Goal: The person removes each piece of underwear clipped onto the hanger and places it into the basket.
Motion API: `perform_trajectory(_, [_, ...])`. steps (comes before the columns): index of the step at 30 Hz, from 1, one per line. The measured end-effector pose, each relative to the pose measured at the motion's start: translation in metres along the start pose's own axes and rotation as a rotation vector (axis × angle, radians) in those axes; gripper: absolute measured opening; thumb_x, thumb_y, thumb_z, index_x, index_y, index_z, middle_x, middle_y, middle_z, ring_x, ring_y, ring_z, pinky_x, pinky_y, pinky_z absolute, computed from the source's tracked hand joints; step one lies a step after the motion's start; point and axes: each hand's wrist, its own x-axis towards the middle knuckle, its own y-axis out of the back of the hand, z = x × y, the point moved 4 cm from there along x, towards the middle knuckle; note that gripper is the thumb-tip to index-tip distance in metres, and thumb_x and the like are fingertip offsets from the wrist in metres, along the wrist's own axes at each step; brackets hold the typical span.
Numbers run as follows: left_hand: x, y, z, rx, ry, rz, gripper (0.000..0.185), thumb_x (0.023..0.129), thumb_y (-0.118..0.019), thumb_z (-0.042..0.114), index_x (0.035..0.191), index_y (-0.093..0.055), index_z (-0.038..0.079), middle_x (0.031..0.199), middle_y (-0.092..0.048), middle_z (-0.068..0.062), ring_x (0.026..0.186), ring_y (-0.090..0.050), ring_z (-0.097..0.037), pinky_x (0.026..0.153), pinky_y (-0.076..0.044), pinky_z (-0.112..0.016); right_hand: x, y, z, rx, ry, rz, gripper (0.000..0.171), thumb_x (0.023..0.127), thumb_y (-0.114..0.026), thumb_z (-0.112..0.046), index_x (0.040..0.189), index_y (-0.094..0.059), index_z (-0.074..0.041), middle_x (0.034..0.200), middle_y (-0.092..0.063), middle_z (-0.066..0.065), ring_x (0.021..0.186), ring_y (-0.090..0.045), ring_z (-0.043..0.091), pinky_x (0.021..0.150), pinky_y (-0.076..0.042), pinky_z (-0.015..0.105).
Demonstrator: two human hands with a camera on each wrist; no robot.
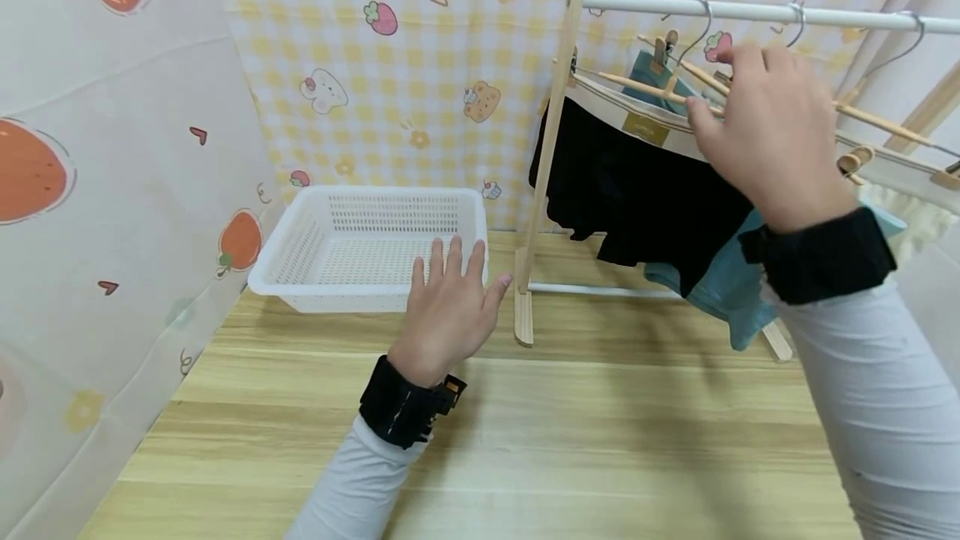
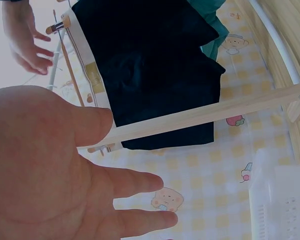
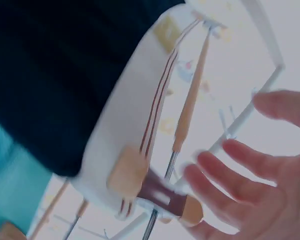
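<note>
Hands (image 1: 780, 136) (image 1: 450, 311) hover apart, black shorts (image 1: 645, 190) hanging nearer the right.

The black shorts (image 1: 637, 190) are matt cloth with a smooth-looking waistband (image 3: 122, 115). The hanger (image 3: 191, 95) is smooth wood fitted with a shiny metal rod (image 3: 171, 164); its hook (image 1: 709, 21) is metal, its clip (image 3: 127, 172) wood-ended. The post (image 1: 552, 140) is matt wood. The basket (image 1: 337, 296) is smooth, perforated plastic, the wood-grained bench (image 1: 225, 440) faintly glossy, the backdrop (image 1: 405, 65) creased cloth.
</note>
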Motion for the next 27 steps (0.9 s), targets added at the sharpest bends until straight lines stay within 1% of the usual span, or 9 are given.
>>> perform_trajectory(2, [0.000, 0.001, 0.000, -0.002, 0.001, 0.002, 0.072, 0.116, -0.030, 0.053, 0.171, -0.029, 0.007, 0.178, -0.017, -0.028, 0.167, -0.004, -0.048, 0.134, -0.005, -0.067, 0.010, 0.002, 0.007, -0.081, -0.010, -0.112, 0.060, 0.111, -0.050, -0.032, 0.152, -0.047, 0.012, 0.094, -0.061, 0.029, 0.092, -0.056, 0.053, 0.078, -0.047, 0.064])
perform_trajectory(5, [0.000, 0.001, 0.000, -0.006, 0.000, -0.002, 0.071, 0.117, -0.031, 0.053, 0.171, -0.029, 0.007, 0.178, -0.017, -0.028, 0.167, -0.006, -0.049, 0.134, -0.005, -0.067, 0.020, -0.002, 0.017, -0.138, 0.001, -0.241, 0.056, 0.111, -0.049, -0.030, 0.149, -0.051, 0.011, 0.075, -0.058, 0.023, 0.071, -0.054, 0.042, 0.056, -0.041, 0.052])
perform_trajectory(6, [0.000, 0.001, 0.000, -0.010, 0.000, -0.004, 0.071, 0.117, -0.031, 0.052, 0.171, -0.029, 0.007, 0.178, -0.017, -0.028, 0.167, -0.006, -0.049, 0.134, -0.005, -0.067, 0.022, -0.004, 0.020, -0.142, 0.005, -0.275, 0.054, 0.112, -0.048, -0.029, 0.149, -0.052, 0.010, 0.077, -0.062, 0.025, 0.068, -0.055, 0.040, 0.055, -0.041, 0.050])
perform_trajectory(8, [0.000, 0.001, 0.000, -0.010, -0.002, -0.003, 0.070, 0.117, -0.031, 0.052, 0.171, -0.029, 0.007, 0.177, -0.019, -0.028, 0.166, -0.007, -0.051, 0.134, -0.006, -0.067, 0.023, -0.009, 0.024, -0.144, 0.022, -0.318, 0.048, 0.113, -0.048, -0.026, 0.145, -0.056, 0.009, 0.094, -0.070, 0.031, 0.072, -0.059, 0.040, 0.056, -0.044, 0.049])
perform_trajectory(9, [0.000, 0.002, 0.000, -0.011, -0.003, -0.004, 0.071, 0.117, -0.031, 0.052, 0.171, -0.029, 0.007, 0.177, -0.019, -0.028, 0.166, -0.008, -0.051, 0.134, -0.006, -0.067, 0.024, -0.011, 0.026, -0.140, 0.034, -0.319, 0.044, 0.113, -0.049, -0.024, 0.142, -0.059, 0.008, 0.103, -0.071, 0.033, 0.074, -0.061, 0.040, 0.056, -0.045, 0.049])
perform_trajectory(11, [-0.001, 0.002, 0.000, -0.017, -0.002, -0.006, 0.071, 0.117, -0.031, 0.052, 0.171, -0.029, 0.007, 0.177, -0.019, -0.028, 0.166, -0.008, -0.051, 0.134, -0.007, -0.067, 0.025, -0.015, 0.029, -0.135, 0.058, -0.307, 0.039, 0.114, -0.050, -0.021, 0.137, -0.064, 0.007, 0.108, -0.071, 0.034, 0.073, -0.060, 0.040, 0.056, -0.045, 0.048])
perform_trajectory(17, [-0.001, 0.001, -0.004, -0.021, 0.022, -0.035, 0.072, 0.116, -0.029, 0.055, 0.172, -0.026, 0.008, 0.178, -0.016, -0.027, 0.167, -0.005, -0.050, 0.134, -0.007, -0.066, 0.027, -0.014, 0.029, -0.129, 0.088, -0.190, 0.030, 0.112, -0.054, -0.017, 0.127, -0.072, 0.002, 0.100, -0.071, 0.032, 0.075, -0.060, 0.047, 0.052, -0.041, 0.054])
perform_trajectory(22, [-0.001, 0.001, -0.006, -0.023, 0.025, -0.025, 0.072, 0.116, -0.030, 0.054, 0.172, -0.026, 0.009, 0.178, -0.019, -0.027, 0.166, -0.008, -0.050, 0.133, -0.010, -0.067, 0.023, 0.008, 0.026, -0.131, 0.047, -0.125, 0.033, 0.113, -0.051, -0.019, 0.128, -0.069, 0.004, 0.105, -0.071, 0.036, 0.079, -0.061, 0.054, 0.052, -0.038, 0.056])
perform_trajectory(27, [0.000, 0.003, -0.006, -0.047, 0.023, -0.007, 0.072, 0.116, -0.031, 0.054, 0.172, -0.027, 0.009, 0.177, -0.021, -0.027, 0.166, -0.011, -0.050, 0.133, -0.013, -0.066, -0.001, 0.035, 0.027, -0.144, -0.029, -0.101, 0.038, 0.115, -0.046, -0.024, 0.128, -0.068, 0.004, 0.096, -0.069, 0.033, 0.069, -0.055, 0.047, 0.049, -0.033, 0.051])
